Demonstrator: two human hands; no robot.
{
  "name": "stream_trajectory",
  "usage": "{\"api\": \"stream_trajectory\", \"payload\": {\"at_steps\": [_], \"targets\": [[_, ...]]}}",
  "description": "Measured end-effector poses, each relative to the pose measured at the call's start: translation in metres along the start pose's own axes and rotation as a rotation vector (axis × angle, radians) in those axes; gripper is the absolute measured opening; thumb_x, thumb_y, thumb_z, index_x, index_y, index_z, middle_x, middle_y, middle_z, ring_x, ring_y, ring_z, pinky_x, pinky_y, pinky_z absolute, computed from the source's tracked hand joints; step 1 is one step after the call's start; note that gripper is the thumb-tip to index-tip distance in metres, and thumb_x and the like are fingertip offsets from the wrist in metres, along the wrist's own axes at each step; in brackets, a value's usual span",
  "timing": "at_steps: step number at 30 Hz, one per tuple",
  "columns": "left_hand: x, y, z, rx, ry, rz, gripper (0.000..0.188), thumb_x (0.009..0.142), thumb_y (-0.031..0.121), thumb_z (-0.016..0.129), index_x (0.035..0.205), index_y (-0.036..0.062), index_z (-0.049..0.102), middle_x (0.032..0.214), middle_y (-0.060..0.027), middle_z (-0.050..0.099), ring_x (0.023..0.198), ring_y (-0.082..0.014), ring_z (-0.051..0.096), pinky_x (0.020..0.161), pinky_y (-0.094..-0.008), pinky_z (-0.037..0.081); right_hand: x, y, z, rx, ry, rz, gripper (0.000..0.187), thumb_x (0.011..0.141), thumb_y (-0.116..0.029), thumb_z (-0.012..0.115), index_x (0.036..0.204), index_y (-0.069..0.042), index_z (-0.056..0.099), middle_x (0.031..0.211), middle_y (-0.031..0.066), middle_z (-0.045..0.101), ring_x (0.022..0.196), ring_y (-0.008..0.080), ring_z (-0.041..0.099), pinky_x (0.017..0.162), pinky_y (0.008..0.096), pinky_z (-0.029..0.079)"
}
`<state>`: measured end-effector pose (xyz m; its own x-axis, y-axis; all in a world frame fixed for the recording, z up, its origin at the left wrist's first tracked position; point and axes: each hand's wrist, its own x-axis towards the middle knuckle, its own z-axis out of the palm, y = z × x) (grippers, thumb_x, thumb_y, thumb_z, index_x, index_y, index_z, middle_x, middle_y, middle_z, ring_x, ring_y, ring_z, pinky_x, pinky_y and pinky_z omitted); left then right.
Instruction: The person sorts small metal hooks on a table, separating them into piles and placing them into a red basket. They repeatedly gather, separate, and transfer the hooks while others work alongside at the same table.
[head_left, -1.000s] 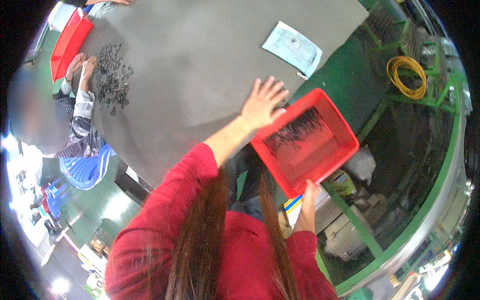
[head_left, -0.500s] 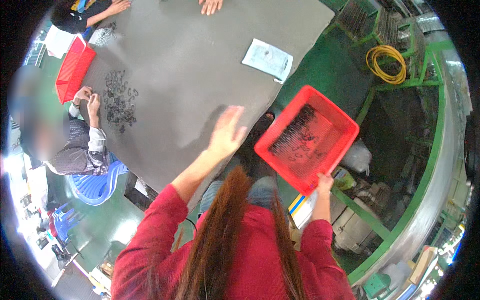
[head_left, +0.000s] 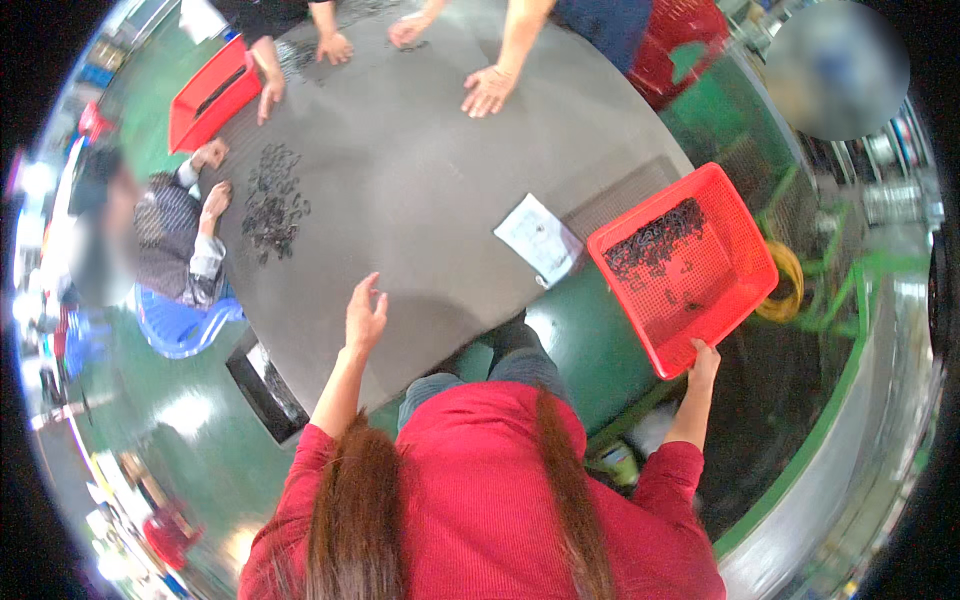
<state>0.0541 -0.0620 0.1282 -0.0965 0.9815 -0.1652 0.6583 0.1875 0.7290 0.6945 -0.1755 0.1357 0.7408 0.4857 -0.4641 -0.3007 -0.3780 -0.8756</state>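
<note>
My right hand (head_left: 704,358) grips the near rim of a red plastic basket (head_left: 690,310), its fingers wrapped over the edge. The basket is tilted, and a heap of small black ring-like parts (head_left: 660,240) lies along its far left side, with a few scattered lower down. Beyond its left side, a pale blue printed sheet or packet (head_left: 540,240) rests on the grey tabletop (head_left: 430,180). Over the table's near part, my left hand (head_left: 367,314) hovers with fingers apart, holding nothing.
More black parts (head_left: 274,205) are spread on the table's left, before a seated co-worker's hands (head_left: 215,200). Another red basket (head_left: 215,95) stands at the far left. Co-workers' hands (head_left: 490,90) reach over the far side. A yellow coiled hose (head_left: 785,285) hangs beyond my basket.
My right hand has carried the basket up and to the right, to the table's right edge. My left hand has drawn back leftward. More co-workers' arms show at the far side.
</note>
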Motion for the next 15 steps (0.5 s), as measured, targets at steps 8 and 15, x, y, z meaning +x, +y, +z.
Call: {"api": "stream_trajectory", "payload": {"at_steps": [8, 15], "targets": [[-0.055, 0.012, 0.036, 0.097, 0.058, -0.162, 0.035, 0.085, 0.017, 0.055, 0.119, 0.0074, 0.055, 0.119, -0.0147, 0.056, 0.108, -0.0302, 0.056, 0.094, -0.0384, 0.043, 0.164, 0.005, 0.153, 0.007, -0.285, 0.097, 0.037, 0.077, -0.002, 0.058, 0.113, 0.004, 0.055, 0.108, 0.0133, 0.060, 0.094, 0.0290, 0.061, 0.083, 0.0464, 0.052], [-0.141, -0.043, 0.032, -0.010, 0.166, -0.520, 0.036, 0.085, 0.018, 0.056, 0.119, 0.0062, 0.053, 0.123, -0.0154, 0.053, 0.116, -0.0317, 0.050, 0.098, -0.0398, 0.040, 0.149, -0.021, 0.208, -0.176, -0.285, 0.285, 0.049, 0.081, -0.030, 0.067, 0.122, -0.008, 0.051, 0.109, 0.0156, 0.060, 0.098, 0.0320, 0.059, 0.078, 0.0476, 0.051]]}}
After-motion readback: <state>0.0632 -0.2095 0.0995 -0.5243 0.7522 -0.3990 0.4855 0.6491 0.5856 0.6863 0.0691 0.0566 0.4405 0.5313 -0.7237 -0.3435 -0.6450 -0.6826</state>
